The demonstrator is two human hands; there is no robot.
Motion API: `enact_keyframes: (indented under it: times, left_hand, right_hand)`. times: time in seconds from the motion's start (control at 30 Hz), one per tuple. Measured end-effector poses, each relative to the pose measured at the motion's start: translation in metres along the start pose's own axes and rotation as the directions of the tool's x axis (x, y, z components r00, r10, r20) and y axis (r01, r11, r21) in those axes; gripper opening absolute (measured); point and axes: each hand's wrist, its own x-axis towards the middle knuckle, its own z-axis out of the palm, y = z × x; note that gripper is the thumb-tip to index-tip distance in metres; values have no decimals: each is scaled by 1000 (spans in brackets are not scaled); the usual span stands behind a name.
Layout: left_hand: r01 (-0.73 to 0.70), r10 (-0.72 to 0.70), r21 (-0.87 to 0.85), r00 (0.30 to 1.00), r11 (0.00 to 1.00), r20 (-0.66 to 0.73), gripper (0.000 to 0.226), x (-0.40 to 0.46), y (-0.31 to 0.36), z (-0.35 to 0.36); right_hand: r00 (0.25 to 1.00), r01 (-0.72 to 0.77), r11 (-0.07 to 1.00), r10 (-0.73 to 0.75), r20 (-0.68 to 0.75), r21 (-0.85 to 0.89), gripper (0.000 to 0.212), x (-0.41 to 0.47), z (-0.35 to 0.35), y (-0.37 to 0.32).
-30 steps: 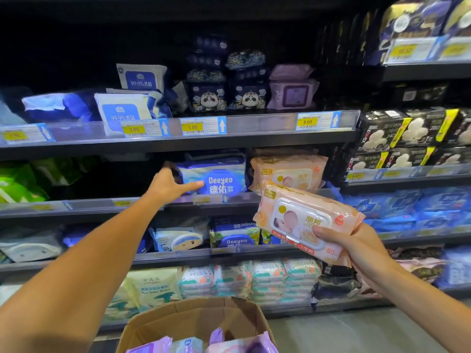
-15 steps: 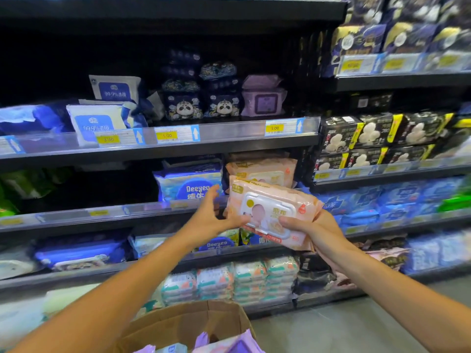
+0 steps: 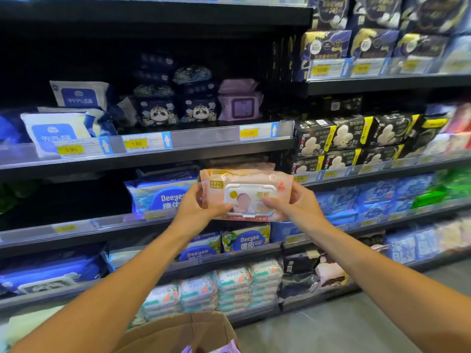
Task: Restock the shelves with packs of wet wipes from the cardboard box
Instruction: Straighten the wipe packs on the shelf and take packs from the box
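Note:
A pink pack of wet wipes [image 3: 251,183] with a white flip lid is held level in front of the middle shelf [image 3: 76,226]. My left hand [image 3: 196,211] grips its left end and my right hand [image 3: 297,205] grips its right end, thumbs on the front face. Right behind it lies another pink pack [image 3: 239,164] on the same shelf, mostly hidden. The cardboard box [image 3: 178,332] stands open at the bottom edge, with purple packs [image 3: 229,349] showing inside.
Blue Deeyeo packs [image 3: 160,193] sit left of the pink pack. The shelf above holds panda packs [image 3: 158,112] and a purple pack [image 3: 239,107]. Black boxes [image 3: 344,137] fill the right bay. Grey floor [image 3: 344,327] lies to the lower right.
My left hand left the blue Deeyeo pack and took the pink pack's left end. Both hands have raised the pack and turned it level toward the shelf.

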Motion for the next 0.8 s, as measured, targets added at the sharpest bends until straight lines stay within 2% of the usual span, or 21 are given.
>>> enact_keyframes:
  times: [0.1,0.23,0.43,0.6,0.8]
  left_hand:
    - [-47,50,57,997,997,-57,63,11,-1,5]
    - [-68,73,42,990,997,-120,58,24,-5,7]
    - [-58,65,44,982,997,-176,52,51,-12,6]
    - [-33,36,20,977,999,-212,40,71,-19,11]
    - [-20,65,151,952,988,-298,39,82,-18,30]
  right_hand:
    - [996,67,996,-70,-51,-61,41,16,8,13]
    - [988,90,990,-102,-116,-106,43,33,20,23]
    - [985,119,992,-123,-121,-43,51,56,29,27]
    - [985,102,990,-115,-126,-100,46,76,34,32]
    - [984,96,978,-121,-129,-184,32,93,36,40]
